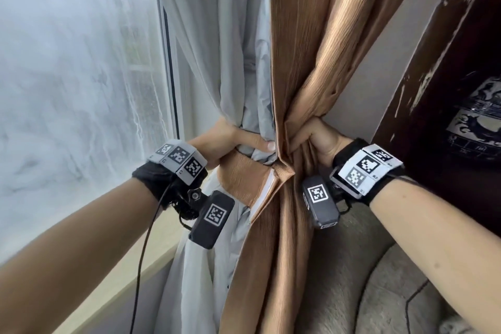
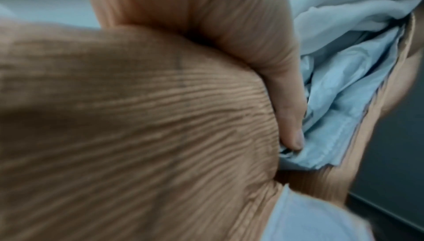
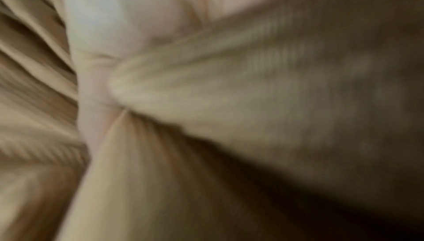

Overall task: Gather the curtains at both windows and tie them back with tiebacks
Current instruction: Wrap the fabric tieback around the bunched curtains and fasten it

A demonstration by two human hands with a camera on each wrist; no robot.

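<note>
From the head view, the brown curtain [image 1: 303,68] hangs gathered just right of the window [image 1: 81,89], with its pale grey lining [image 1: 217,49] between the 2. The left hand [image 1: 225,141] is curled round the bundle on the window side, thumb laid across the lining just above the brown tieback [image 1: 244,179]. The right hand [image 1: 311,141] is clenched in the brown folds on the side away from the window.

Left wrist view: the thumb [image 2: 289,118] presses the tieback band [image 2: 137,127] against pale blue-grey lining [image 2: 344,100].

Right wrist view: blurred; a finger [image 3: 96,90] lies tight against brown curtain cloth [image 3: 229,90], the other fingers hidden.
</note>
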